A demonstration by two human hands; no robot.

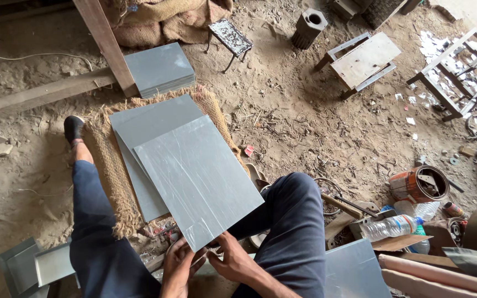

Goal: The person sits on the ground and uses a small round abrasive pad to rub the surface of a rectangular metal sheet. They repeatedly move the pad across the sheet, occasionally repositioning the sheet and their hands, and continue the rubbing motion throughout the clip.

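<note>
While both hands gripped the top metal sheet [197, 176] at six o'clock, left hand [176, 267] and right hand [233, 260] clenched its near corner; I judged lifting came next.

Top sheet [197, 179]: thin grey metal, semi-glossy, fine scratches + streaky sheen. Sheets under it [144, 124]: same metal, matter, smooth. Burlap mat [111, 171]: coarse woven jute, frayed at edges. Stack [160, 67] by mat's far edge: smooth matt grey metal. Floor [293, 121]: dry rough dirt w/ debris. Trousers [293, 232]: dark matt cloth. Bottle [391, 227]: clear glossy plastic. Tin [419, 185]: rusty, orange.
</note>
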